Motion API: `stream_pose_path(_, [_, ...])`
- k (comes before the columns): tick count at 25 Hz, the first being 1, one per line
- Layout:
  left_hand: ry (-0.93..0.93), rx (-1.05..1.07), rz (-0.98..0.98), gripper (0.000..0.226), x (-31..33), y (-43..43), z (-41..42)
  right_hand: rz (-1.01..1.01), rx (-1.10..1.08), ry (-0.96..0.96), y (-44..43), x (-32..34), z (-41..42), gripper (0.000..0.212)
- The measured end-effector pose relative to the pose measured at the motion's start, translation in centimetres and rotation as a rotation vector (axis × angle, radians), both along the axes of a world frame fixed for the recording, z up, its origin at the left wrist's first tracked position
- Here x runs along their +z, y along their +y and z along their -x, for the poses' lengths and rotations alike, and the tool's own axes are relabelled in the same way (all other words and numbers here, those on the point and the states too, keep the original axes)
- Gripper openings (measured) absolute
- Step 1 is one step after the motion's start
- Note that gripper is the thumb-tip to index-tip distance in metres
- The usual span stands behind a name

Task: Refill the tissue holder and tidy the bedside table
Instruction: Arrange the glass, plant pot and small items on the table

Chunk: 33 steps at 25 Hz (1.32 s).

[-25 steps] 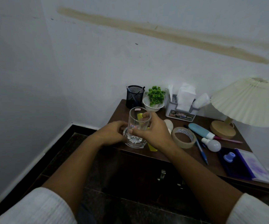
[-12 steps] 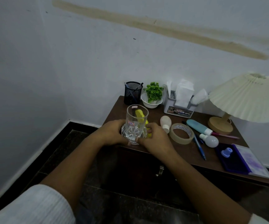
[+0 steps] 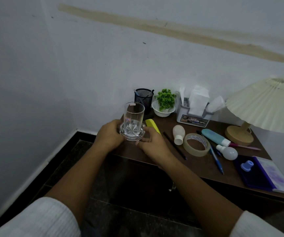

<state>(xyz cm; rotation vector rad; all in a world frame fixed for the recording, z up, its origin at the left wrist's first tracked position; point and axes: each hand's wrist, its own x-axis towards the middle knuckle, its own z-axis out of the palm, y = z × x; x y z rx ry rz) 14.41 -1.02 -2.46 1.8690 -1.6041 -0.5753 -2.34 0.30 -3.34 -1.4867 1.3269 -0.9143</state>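
Note:
A clear drinking glass [image 3: 134, 117] stands on a small clear glass saucer [image 3: 132, 134] at the near left corner of the brown bedside table [image 3: 204, 165]. My left hand [image 3: 109, 136] grips the saucer's left side and my right hand [image 3: 152, 144] grips its right side. The grey tissue holder [image 3: 194, 118], stuffed with white tissues [image 3: 198, 100], stands at the back of the table against the wall.
A black mesh pen cup [image 3: 143, 98] and a potted green plant [image 3: 165, 104] stand at the back. A yellow highlighter [image 3: 152, 125], white bottle [image 3: 178, 133], tape roll [image 3: 196, 144], pens [image 3: 215, 159], teal tube [image 3: 215, 137], bulb [image 3: 228, 152], blue stamp pad [image 3: 255, 173] and lamp [image 3: 264, 106] crowd the table.
My right hand dropped from the glass's rim to the saucer's edge. Glass and saucer shifted left toward the corner, uncovering the yellow highlighter.

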Motion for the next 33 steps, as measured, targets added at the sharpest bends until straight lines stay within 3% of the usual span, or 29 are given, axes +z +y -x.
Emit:
stream_pose_path(4, [0.034, 0.07, -0.011, 0.057, 0.3, -0.2, -0.1, -0.032, 0.08, -0.056, -0.6, 0.2, -0.2, 0.056])
stream_pose_path(6, [-0.076, 0.11, -0.037, 0.035, 0.8, 0.1, -0.1, 0.013, 0.104, 0.002, -0.3, 0.7, 0.6, 0.057])
stream_pose_path(8, [-0.147, 0.061, -0.1, 0.019, 1.3, 0.7, 0.2, 0.157, 0.081, 0.234, 0.0, 1.3, 2.4, 0.051])
stream_pose_path(12, [-0.146, -0.295, -0.118, 0.011, 1.4, 1.9, 3.4, 0.293, 0.117, 0.693, 0.7, 1.8, 6.6, 0.042])
stream_pose_path(15, [-0.257, -0.404, -0.06, 0.031, 0.4, 1.1, 6.1, 0.229, 0.184, 0.83, 1.4, 1.2, 8.2, 0.049])
stream_pose_path(18, [-0.425, -0.456, -0.07, 0.053, -0.9, 0.2, 7.8, 0.223, 0.205, 0.791, 1.5, 0.6, 8.6, 0.051])
stream_pose_path(22, [-0.553, -0.485, -0.097, 0.057, -1.5, -0.1, 8.8, 0.182, 0.21, 0.664, 1.2, 0.3, 9.4, 0.055])
stream_pose_path(26, [-0.592, -0.484, -0.094, 0.059, -1.8, -0.1, 8.9, 0.119, 0.187, 0.55, 0.8, 0.0, 9.8, 0.054])
stream_pose_path(33, [-0.563, -0.488, -0.055, 0.058, -2.1, 0.0, 8.6, 0.117, 0.176, 0.552, 1.5, 0.0, 9.5, 0.058])
